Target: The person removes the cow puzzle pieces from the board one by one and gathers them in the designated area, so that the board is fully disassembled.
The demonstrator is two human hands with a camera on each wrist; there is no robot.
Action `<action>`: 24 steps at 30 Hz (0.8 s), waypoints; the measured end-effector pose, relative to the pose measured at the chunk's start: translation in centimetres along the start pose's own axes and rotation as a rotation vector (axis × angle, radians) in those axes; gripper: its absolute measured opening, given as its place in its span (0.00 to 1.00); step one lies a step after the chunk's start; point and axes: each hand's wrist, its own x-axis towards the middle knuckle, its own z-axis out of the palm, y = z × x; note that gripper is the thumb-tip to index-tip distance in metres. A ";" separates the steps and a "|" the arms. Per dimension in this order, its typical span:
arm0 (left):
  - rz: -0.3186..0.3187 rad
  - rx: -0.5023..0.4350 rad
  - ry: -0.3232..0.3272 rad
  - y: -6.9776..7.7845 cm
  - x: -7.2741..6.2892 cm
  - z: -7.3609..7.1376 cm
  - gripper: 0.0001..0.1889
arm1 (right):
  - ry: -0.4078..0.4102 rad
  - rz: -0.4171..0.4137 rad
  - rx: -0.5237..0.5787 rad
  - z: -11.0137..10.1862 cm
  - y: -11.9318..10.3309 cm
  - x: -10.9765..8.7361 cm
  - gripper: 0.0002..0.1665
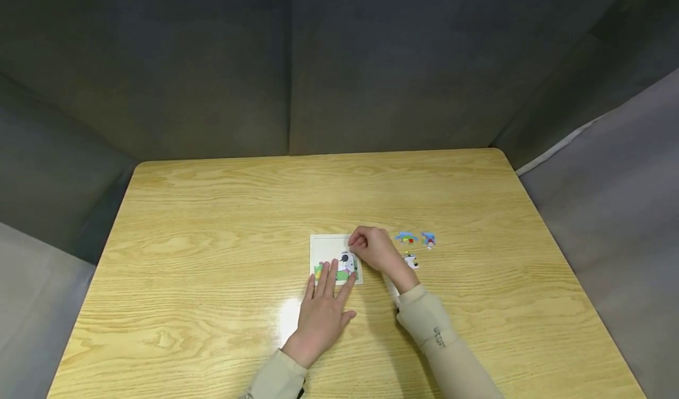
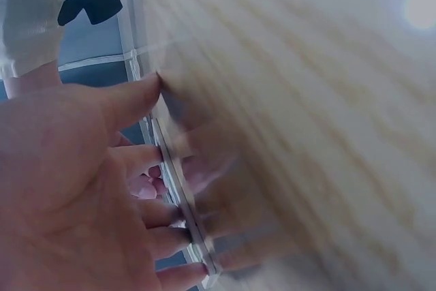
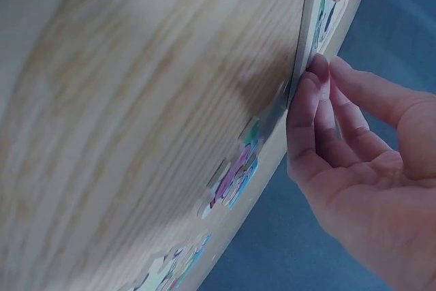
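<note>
A square white puzzle board lies on the table, with green and white picture pieces along its near side. My left hand rests on it, fingers straight and spread, fingertips on the pieces. In the left wrist view, the fingertips of the left hand lie along the board's edge. My right hand, fingers curled, pinches at the upper end of a white puzzle piece with a black patch. In the right wrist view, thumb and fingertips of the right hand meet at the board's rim, hiding what is between them.
Loose picture pieces lie right of the board: a blue and green one, a blue and red one and a white and black one. The wood-grain table is bordered by dark curtains.
</note>
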 end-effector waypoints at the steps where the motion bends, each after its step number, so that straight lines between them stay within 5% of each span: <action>1: 0.001 0.002 -0.002 0.0 0.0 0.0 0.36 | 0.000 0.003 -0.003 0.0 0.0 0.0 0.01; 13: -0.002 0.014 -0.017 -0.1 0.0 0.0 0.36 | -0.070 -0.008 0.113 -0.3 -0.2 -0.3 0.11; 24: 0.002 0.010 -0.007 0.0 -0.1 0.0 0.35 | -0.077 -0.049 0.108 -0.2 0.0 -0.6 0.12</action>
